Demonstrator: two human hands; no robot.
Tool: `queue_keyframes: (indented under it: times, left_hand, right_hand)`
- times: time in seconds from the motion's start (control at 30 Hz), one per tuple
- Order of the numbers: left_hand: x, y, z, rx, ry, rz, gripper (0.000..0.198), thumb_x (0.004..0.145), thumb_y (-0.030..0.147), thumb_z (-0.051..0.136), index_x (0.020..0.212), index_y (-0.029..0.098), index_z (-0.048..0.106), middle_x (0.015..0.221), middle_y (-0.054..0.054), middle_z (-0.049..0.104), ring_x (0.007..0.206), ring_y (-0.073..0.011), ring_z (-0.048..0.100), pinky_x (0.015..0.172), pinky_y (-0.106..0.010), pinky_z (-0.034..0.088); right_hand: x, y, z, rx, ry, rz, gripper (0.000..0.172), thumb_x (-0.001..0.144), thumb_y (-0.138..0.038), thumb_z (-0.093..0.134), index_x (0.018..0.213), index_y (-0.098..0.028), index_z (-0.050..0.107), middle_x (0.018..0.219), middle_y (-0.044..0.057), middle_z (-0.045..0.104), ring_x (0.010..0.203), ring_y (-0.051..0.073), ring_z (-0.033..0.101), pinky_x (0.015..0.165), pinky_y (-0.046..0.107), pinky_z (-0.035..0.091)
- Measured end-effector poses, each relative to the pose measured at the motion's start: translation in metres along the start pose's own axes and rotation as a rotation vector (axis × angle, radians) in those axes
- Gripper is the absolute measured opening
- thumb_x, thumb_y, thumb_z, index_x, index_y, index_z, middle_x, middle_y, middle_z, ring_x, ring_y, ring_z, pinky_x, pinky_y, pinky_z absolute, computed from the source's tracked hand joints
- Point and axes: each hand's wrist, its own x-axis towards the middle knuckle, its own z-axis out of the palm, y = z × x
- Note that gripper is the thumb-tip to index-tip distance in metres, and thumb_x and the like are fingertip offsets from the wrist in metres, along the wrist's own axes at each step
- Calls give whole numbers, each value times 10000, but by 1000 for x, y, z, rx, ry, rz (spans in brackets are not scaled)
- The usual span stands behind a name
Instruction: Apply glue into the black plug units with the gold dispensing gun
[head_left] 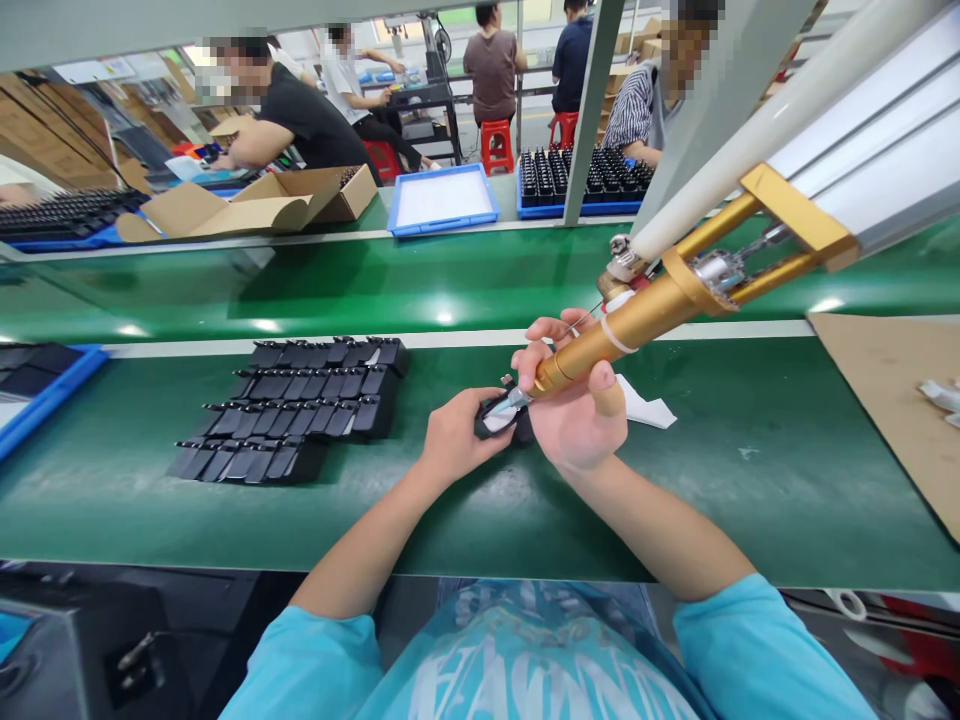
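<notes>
My left hand is closed around a small black plastic housing with metal prongs at its far end and a pale interior. In my right hand is a gold cylindrical dispensing tool, slanting down from the upper right. Its narrow pale nozzle points into the housing; whether the tip touches it, I cannot tell. My right fingers curl over the tool's lower end, with the thumb on the near side. To the left, several black housings lie in slanted rows on the green work surface.
A white paper piece lies right of my hands. Cardboard covers the right side. A blue tray stands at left. Beyond are an open carton, a blue-rimmed tray, another tray of black parts and several seated people.
</notes>
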Motion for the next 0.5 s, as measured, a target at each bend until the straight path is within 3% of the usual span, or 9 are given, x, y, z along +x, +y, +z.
queue_keyframes:
  times: [0.17,0.33,0.5]
  left_hand:
    - [-2,2,1,-34,34,58,401,755,374,675,1119,225,597,939,-38,713,741,-166,672,693,-266,528]
    - [-4,4,1,-43,67,29,422,733,415,686,1095,216,601,920,-42,714,726,-170,670,684,-274,531]
    - [-2,4,0,-19,72,29,424,732,419,689,1095,219,601,918,-46,717,755,-185,683,702,-283,534]
  right_hand:
    - [-2,-1,3,-31,-23,6,358,787,-532,568,1039,-278,549,983,13,570,589,93,546,571,296,479]
    - [-4,-3,5,-68,-31,-2,301,802,-550,553,923,-276,525,964,1,571,561,84,529,615,316,492]
    - [-3,-3,5,-83,-35,4,394,779,-603,541,993,-273,540,967,13,565,572,92,522,618,322,499]
